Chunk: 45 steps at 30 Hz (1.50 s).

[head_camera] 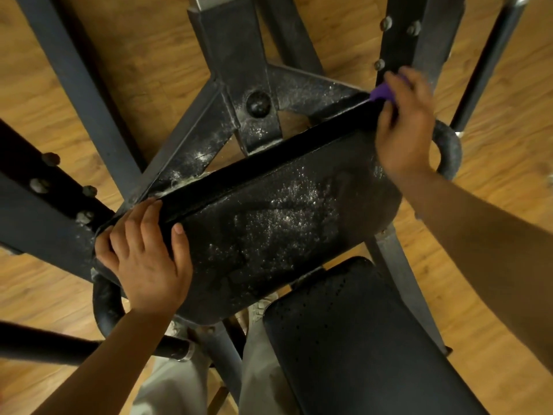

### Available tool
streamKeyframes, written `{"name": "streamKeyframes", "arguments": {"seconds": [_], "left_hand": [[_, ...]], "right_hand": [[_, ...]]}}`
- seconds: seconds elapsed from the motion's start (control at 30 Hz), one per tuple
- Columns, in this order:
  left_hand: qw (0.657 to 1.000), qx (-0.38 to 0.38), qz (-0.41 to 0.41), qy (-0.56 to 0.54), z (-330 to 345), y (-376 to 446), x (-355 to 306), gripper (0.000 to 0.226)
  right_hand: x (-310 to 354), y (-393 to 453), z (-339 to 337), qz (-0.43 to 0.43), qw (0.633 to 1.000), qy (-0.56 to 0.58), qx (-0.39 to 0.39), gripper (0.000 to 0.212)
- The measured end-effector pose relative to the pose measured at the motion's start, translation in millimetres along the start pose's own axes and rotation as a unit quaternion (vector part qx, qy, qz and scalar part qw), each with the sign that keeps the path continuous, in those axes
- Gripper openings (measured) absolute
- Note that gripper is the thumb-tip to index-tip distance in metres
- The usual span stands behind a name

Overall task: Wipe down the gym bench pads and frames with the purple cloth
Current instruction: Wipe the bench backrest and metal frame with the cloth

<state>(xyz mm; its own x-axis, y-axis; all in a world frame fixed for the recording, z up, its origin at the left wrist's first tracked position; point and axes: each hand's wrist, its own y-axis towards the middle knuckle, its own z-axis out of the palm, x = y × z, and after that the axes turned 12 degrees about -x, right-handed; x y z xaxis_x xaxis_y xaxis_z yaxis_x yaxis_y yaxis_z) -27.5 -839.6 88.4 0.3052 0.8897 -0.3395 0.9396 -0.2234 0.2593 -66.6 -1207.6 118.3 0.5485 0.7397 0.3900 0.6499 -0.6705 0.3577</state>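
Head view, looking straight down: right hand [402,127] gripping the purple cloth [381,92], fingers curled round it, pressing it against the far right corner of the black pad [269,223], where the pad's far edge is meeting the dark metal frame [230,70]. Only a small purple fold showing between the fingers; rest of the cloth hidden under the hand. Left hand [146,253] lying on the near left corner of the same pad, fingers wrapping over its far edge, thumb resting on the top face, grasping the pad itself. White dust speckling the middle of the pad and the frame plate beyond it. Second pad [359,339], black with rows of small holes, sitting just below and to the right. Curved tube handles [449,151] sticking out past both ends of the dusty pad. Wooden floor [155,55] showing beneath everything.
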Motion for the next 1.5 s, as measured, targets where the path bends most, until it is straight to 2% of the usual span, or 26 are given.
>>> {"name": "streamKeyframes", "arguments": {"seconds": [0.13, 0.23, 0.33, 0.47, 0.57, 0.67, 0.8, 0.9, 0.97, 1.2, 1.27, 1.37, 1.5], "left_hand": [[1.0, 0.004, 0.005, 0.009, 0, 0, 0, 0.049], [1.0, 0.005, 0.008, 0.008, -3, 0, 0, 0.048], [1.0, 0.03, 0.003, -0.004, -7, 2, 0, 0.048], [0.998, 0.06, 0.012, -0.024, -16, 7, -3, 0.047], [0.993, 0.068, 0.095, -0.036, -19, 10, -19, 0.046], [0.964, 0.102, 0.222, -0.105, -7, 22, -54, 0.045], [0.905, 0.149, 0.362, -0.163, 32, 53, -115, 0.043], [0.876, 0.163, 0.423, -0.166, 66, 83, -170, 0.048], [0.863, 0.171, 0.452, -0.151, 84, 96, -202, 0.052], [0.864, 0.189, 0.451, -0.118, 101, 96, -218, 0.059], [0.862, 0.19, 0.452, -0.127, 102, 96, -218, 0.059], [0.867, 0.176, 0.445, -0.136, 102, 95, -215, 0.058], [0.864, 0.163, 0.455, -0.142, 103, 95, -214, 0.057]], "right_hand": [[-8, 32, 12, 0.127, 0.991, -0.008, -0.049, 0.048], [10, 13, 13, 0.103, 0.991, -0.002, -0.08, 0.045], [30, -32, 5, 0.056, 0.988, 0.064, -0.129, 0.036], [42, -88, 2, 0.117, 0.974, 0.141, -0.134, 0.037], [36, -93, 9, 0.165, 0.964, 0.169, -0.12, 0.046], [28, -76, 17, 0.183, 0.958, 0.185, -0.125, 0.049], [12, -64, 20, 0.178, 0.951, 0.179, -0.181, 0.049], [-11, -54, 18, 0.226, 0.924, 0.175, -0.255, 0.043], [-25, -44, 20, 0.256, 0.912, 0.174, -0.269, 0.042], [-50, -68, 22, 0.23, 0.949, 0.126, -0.175, 0.051], [-55, -78, 22, 0.229, 0.947, 0.136, -0.177, 0.056], [-58, -67, 22, 0.238, 0.937, 0.158, -0.2, 0.045], [-50, -36, 14, 0.203, 0.946, 0.095, -0.235, 0.037]]}}
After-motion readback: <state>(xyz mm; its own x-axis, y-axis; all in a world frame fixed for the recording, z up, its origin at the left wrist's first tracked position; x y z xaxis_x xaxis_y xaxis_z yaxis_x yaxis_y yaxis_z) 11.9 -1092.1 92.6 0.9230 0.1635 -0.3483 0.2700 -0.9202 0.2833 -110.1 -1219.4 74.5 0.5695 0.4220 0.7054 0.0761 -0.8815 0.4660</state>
